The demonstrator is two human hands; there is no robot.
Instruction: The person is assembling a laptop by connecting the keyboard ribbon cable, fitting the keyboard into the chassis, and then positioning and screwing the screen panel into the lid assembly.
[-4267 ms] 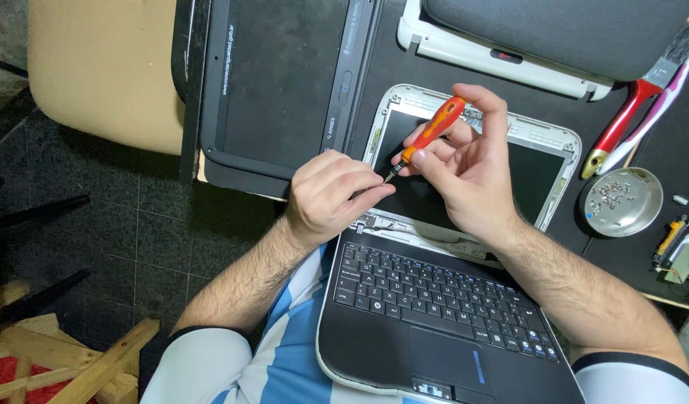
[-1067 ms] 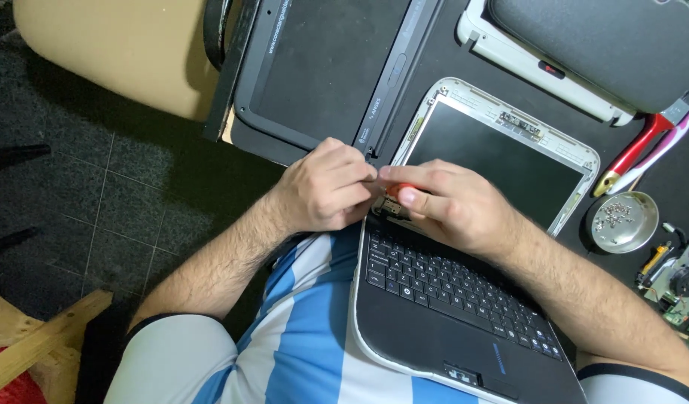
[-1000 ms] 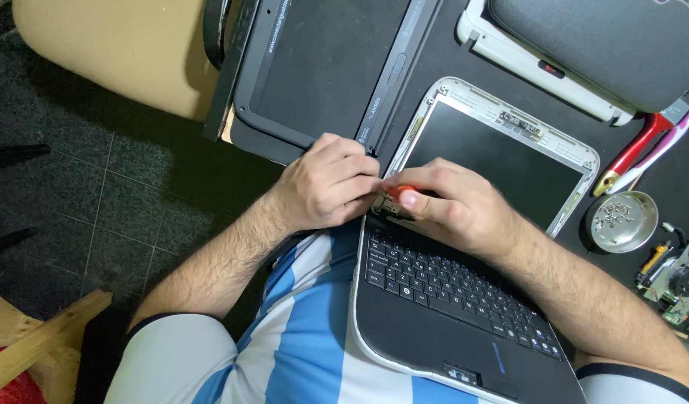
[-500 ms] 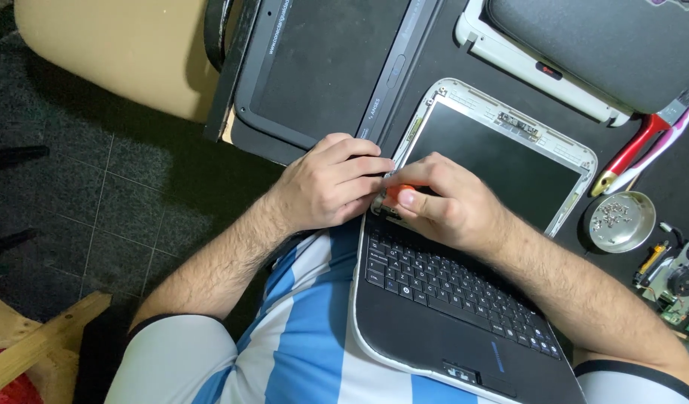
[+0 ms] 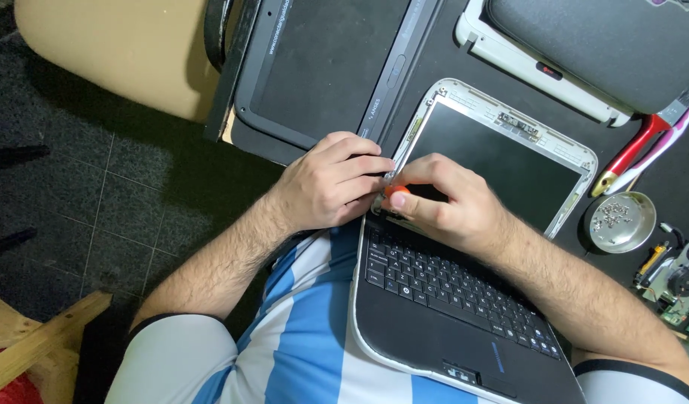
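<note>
A small black laptop rests on my lap, its screen panel folded back flat onto the dark table, bezel off and silver frame bare. My right hand is closed around an orange-handled screwdriver, of which only a bit of handle shows, at the left hinge corner. My left hand presses against that same corner, fingertips touching the screen frame's lower left edge. The screwdriver's tip is hidden between the two hands.
A black screen bezel lies on the table's left. A grey-and-white laptop sits at the back right. Red-handled pliers, a round metal dish of screws and loose parts are at the right. A beige chair stands left.
The screwdriver was raised and fully visible over the screen; now it is lowered at the hinge corner, mostly buried in my right hand. In the last second both hands barely shifted.
</note>
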